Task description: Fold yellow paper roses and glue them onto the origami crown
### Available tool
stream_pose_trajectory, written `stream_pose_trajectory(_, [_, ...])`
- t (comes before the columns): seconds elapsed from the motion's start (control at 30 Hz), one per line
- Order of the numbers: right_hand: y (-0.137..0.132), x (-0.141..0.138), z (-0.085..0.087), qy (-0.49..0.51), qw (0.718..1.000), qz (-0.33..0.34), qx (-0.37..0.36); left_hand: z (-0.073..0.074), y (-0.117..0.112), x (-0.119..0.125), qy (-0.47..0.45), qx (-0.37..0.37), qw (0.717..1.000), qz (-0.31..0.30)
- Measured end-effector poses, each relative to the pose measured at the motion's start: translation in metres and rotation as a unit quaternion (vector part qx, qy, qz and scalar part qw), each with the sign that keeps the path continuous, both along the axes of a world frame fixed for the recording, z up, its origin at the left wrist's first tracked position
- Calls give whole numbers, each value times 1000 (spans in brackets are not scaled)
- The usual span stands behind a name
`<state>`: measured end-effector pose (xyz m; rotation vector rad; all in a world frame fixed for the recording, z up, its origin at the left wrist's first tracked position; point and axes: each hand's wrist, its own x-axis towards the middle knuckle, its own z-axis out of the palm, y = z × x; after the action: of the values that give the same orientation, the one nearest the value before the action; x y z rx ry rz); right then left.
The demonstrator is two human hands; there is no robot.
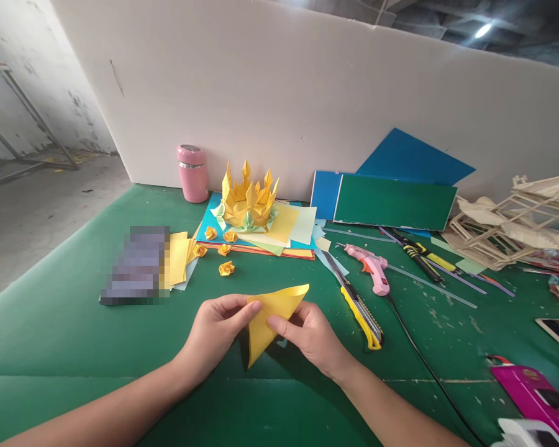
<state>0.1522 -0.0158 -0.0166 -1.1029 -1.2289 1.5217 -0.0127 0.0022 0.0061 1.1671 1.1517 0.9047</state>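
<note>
Pinching the folded yellow paper [279, 304] with the left hand [218, 323] at its upper left corner, and also with the right hand [315, 335] at its right edge. Holding this paper above the green bench [97, 354], on the near side of five small paper roses [226, 268] and the yellow crown [249, 208], with the cutter [361, 316] and the pink glue gun [376, 272] at the right.

No lettering, label, brand, number or sign can be read here.

Grn table [88, 347] — on it: pink flask [192, 177], glue gun [375, 268], ylw cutter [354, 307].
</note>
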Motion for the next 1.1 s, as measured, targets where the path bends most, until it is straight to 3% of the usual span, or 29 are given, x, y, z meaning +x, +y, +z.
stream_pose_trajectory(0.5, [0,2,-2,-9,1000,-16,-16,-2,0,0,12,19,1000,3])
stream_pose_trajectory(0.77, [1,1,2,-12,1000,-16,0,-3,-2,1,-46,-33,998,21])
stream_pose_trajectory(0.97, [-5,-10,0,-123,990,-39,47,-3,-9,8,-89,-57,993,47])
stream_pose_trajectory(1.1, [-9,-17,-6,-146,985,-34,81,-7,-9,10,-30,12,998,63])
